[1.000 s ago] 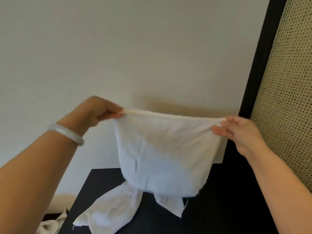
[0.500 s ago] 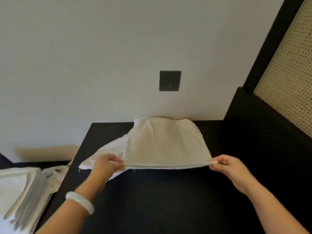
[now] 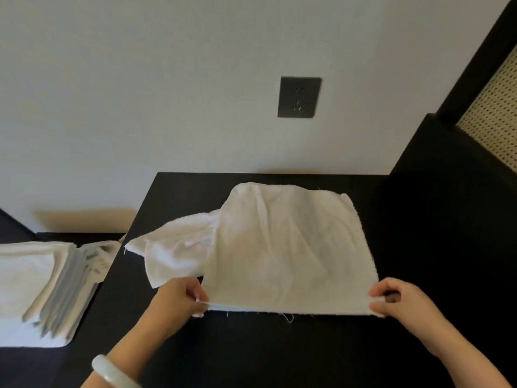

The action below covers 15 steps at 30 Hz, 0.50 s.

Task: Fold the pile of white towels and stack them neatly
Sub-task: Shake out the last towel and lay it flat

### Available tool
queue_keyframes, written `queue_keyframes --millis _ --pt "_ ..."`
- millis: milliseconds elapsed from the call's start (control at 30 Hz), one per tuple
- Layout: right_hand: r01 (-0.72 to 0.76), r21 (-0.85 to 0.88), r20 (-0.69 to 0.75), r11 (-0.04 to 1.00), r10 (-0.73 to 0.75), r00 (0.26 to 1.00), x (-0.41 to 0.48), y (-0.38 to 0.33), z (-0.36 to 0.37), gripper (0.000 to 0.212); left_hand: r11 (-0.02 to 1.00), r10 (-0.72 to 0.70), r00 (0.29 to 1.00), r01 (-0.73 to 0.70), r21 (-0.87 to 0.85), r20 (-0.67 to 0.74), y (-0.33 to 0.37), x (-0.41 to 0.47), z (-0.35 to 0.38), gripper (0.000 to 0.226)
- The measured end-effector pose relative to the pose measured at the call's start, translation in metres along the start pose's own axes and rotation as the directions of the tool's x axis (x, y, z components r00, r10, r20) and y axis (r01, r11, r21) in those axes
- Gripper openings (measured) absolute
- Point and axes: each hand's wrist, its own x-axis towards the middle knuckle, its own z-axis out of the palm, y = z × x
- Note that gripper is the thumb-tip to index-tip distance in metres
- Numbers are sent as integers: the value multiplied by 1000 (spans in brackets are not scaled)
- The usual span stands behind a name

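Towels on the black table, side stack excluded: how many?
2. A flat towel, near corners pinched by the left hand and right hand; a crumpled towel under its left edge. Others may be hidden beneath.

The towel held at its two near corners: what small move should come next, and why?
Probably carry the near edge over to the far edge. The left hand and right hand each pinch a near corner of the towel, which lies spread on the black table, partly over a crumpled towel.
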Motion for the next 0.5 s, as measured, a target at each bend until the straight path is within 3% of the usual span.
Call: queue_keyframes --millis 100,200,267,333,500 --pt "50 -212 -74 976 -67 995 2 1 11 22 982 60 998 -52 183 -37 -8 1 6 11" --pt "174 -519 -132 837 -280 951 -4 -9 21 23 897 273 955 -209 389 -116 -5 -4 14 21" --pt "439 -441 5 783 -487 874 -4 -15 32 20 829 453 889 -393 398 -66 6 -5 21 21" --pt "601 -271 135 752 -589 797 -2 -22 48 18 793 531 846 -514 327 45 18 -2 30 19" --pt "603 -262 -2 753 -626 780 10 -23 68 10 809 529 847 -523 267 55 23 12 38 6"
